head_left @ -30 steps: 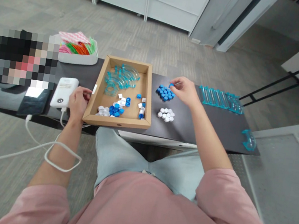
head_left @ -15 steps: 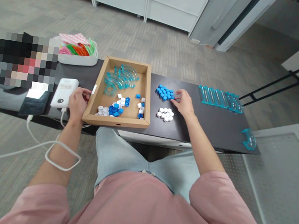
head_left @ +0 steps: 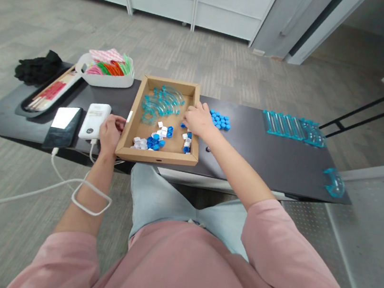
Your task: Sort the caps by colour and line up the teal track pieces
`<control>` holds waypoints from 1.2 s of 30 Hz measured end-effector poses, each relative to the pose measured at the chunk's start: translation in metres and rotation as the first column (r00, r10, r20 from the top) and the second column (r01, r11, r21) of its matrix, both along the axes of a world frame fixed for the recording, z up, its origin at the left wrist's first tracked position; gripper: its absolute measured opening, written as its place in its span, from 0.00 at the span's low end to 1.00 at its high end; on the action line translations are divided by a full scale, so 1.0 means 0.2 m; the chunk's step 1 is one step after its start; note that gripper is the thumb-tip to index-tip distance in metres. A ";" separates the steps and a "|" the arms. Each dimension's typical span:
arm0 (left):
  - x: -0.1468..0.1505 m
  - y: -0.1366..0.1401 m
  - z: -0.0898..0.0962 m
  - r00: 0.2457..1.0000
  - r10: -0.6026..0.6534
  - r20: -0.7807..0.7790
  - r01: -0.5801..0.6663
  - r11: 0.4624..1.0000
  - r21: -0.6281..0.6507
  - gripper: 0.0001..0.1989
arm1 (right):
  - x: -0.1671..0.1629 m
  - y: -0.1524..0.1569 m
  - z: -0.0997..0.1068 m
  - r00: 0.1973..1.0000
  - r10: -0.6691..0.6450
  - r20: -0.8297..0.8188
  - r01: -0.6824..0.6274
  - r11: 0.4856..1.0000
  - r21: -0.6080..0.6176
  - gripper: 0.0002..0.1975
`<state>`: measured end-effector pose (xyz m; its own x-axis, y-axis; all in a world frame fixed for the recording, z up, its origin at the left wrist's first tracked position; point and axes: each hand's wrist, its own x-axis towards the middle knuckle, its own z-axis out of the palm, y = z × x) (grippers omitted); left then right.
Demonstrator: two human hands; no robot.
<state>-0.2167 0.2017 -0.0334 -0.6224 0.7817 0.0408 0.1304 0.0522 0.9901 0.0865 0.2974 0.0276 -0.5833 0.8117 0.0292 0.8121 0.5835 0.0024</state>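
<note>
My right hand [head_left: 200, 119] reaches over the right wall of a shallow cardboard box [head_left: 157, 156]. Its fingers are drawn together on a small blue hexagonal plastic piece [head_left: 183, 125], mostly hidden under the fingertips. With curled fingers, my left hand [head_left: 110, 131] grips the box's left side. Inside the box lie clear teal curved tubes [head_left: 164, 100], a heap of blue pieces [head_left: 155, 142], white pieces [head_left: 139, 143] and a few more along the right wall. Beyond my right wrist is a group of blue hexagonal pieces [head_left: 221, 120] on the dark table; my forearm covers the spot where white ones lay.
On the dark table [head_left: 242, 146], teal straight tubes [head_left: 281, 124] line up at the right, with a curved teal piece [head_left: 335, 183] near the corner. Leftward are a white power bank [head_left: 94, 121], a phone [head_left: 64, 126], a black tray [head_left: 50, 94] and a white basket [head_left: 109, 81]. A white cable [head_left: 25, 196] crosses my left forearm.
My right hand has moved left from the blue group on the table into the box, onto a blue piece there. My left hand stays at the box; the view has shifted slightly.
</note>
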 end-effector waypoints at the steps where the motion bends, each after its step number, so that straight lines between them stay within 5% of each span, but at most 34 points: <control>1: 0.00 0.00 0.00 1.000 -0.001 -0.001 0.001 1.000 0.001 0.19 | -0.04 0.00 0.00 0.999 -0.024 0.044 0.024 1.000 0.011 0.16; 7: -0.01 0.00 -0.01 1.000 -0.010 -0.007 0.010 1.000 0.008 0.19 | -0.09 0.02 -0.04 0.998 0.025 0.050 -0.022 0.998 -0.066 0.08; 12: -0.01 0.00 -0.02 1.000 -0.015 -0.009 0.015 1.000 0.009 0.21 | -0.04 0.02 -0.04 0.989 0.034 -0.143 -0.051 0.992 -0.117 0.11; 16: -0.01 0.01 -0.01 1.000 -0.002 0.008 0.002 1.000 -0.005 0.22 | 0.16 0.11 0.01 0.909 -0.040 -0.414 0.001 0.996 -0.093 0.13; 20: 0.01 0.00 0.01 0.999 0.001 0.035 -0.001 1.000 -0.010 0.22 | 0.56 0.26 0.01 0.796 -0.191 -0.574 0.165 0.981 -0.098 0.15; 25: 0.01 0.00 0.02 0.999 0.007 0.046 -0.007 1.000 -0.009 0.21 | 0.98 0.33 -0.13 0.648 -0.455 -0.611 0.423 0.882 -0.209 0.12; 30: 0.01 0.00 0.02 0.999 0.010 0.031 -0.009 1.000 -0.017 0.20 | 1.04 0.28 -0.28 0.553 -0.631 -0.544 0.507 0.773 -0.381 0.09; 36: 0.00 0.01 0.00 1.000 0.004 -0.018 -0.004 1.000 -0.004 0.20 | 1.02 0.29 -0.32 0.495 -0.625 -0.604 0.386 0.781 -0.491 0.16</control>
<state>-0.2174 0.2030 -0.0329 -0.6246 0.7794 0.0483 0.1475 0.0569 0.9874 0.2902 0.3555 -0.0366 0.0473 0.9985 -0.0283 0.6290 -0.0518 -0.7757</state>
